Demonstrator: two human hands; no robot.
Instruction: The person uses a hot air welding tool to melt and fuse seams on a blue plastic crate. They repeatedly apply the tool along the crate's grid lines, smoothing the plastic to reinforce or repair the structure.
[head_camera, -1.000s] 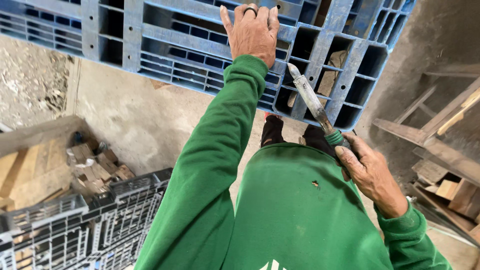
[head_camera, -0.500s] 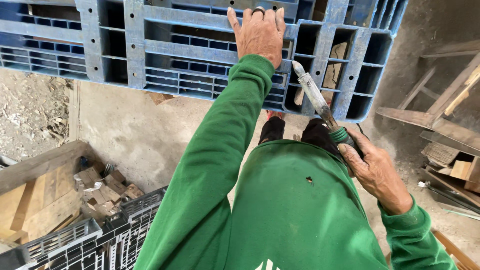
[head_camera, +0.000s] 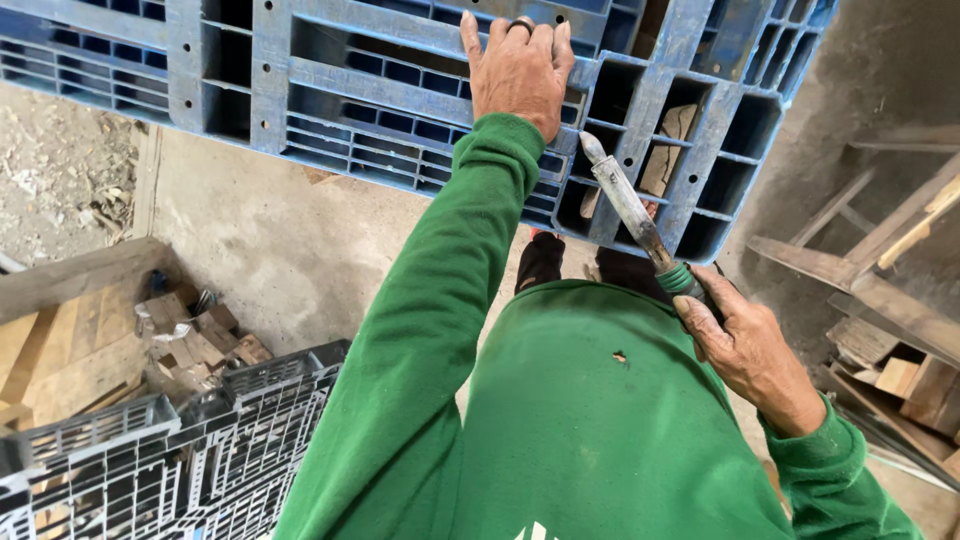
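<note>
A blue plastic pallet (head_camera: 330, 80) stands on edge in front of me, filling the top of the view. My left hand (head_camera: 518, 70), a ring on one finger, is pressed flat against its ribs near the upper middle. My right hand (head_camera: 750, 350) grips a metal tool with a green-wrapped handle (head_camera: 632, 208). The tool's worn tip points up at the pallet's lower right corner and lies against or just in front of the grid cells there. Both arms are in green sleeves.
A dark grey plastic pallet (head_camera: 170, 450) lies at the lower left, with wood scraps (head_camera: 190, 335) and planks behind it. More broken wooden boards (head_camera: 890, 300) are piled at the right. Bare concrete floor (head_camera: 270, 240) lies below the blue pallet.
The view has shifted a little, so the blue pallet sits higher and the grey pallet shows more. My left hand stays on the pallet and the tool stays pointed at the lower right corner.
</note>
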